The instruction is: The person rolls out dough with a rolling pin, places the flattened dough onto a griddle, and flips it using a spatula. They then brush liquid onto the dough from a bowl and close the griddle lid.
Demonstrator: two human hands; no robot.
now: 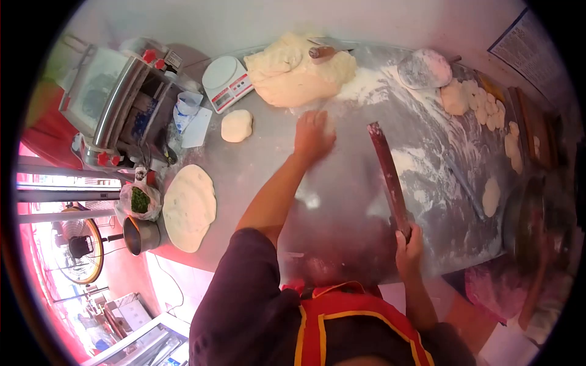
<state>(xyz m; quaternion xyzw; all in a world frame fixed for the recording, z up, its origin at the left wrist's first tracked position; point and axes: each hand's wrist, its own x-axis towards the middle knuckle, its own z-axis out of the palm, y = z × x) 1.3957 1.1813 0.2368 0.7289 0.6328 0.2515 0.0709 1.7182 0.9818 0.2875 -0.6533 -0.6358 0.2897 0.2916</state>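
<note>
Head view: at a floury metal table [351, 177] by a pale wall [366, 24], my right hand [411, 247] wrapped its fingers round a reddish stick [388, 171]. My left hand [314, 135] blurred near the dough mound [284, 76], finger spread unclear.

stick [388, 174]: long, dark reddish-brown, pale smears at tip; slanted, gripped at near end
dough mass [287, 79]: pale, big lumpy mound; sits at far side of table [244, 165]

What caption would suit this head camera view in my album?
At a floured table, the right hand holds a dark rod; the left hand is near a dough mound.
</note>
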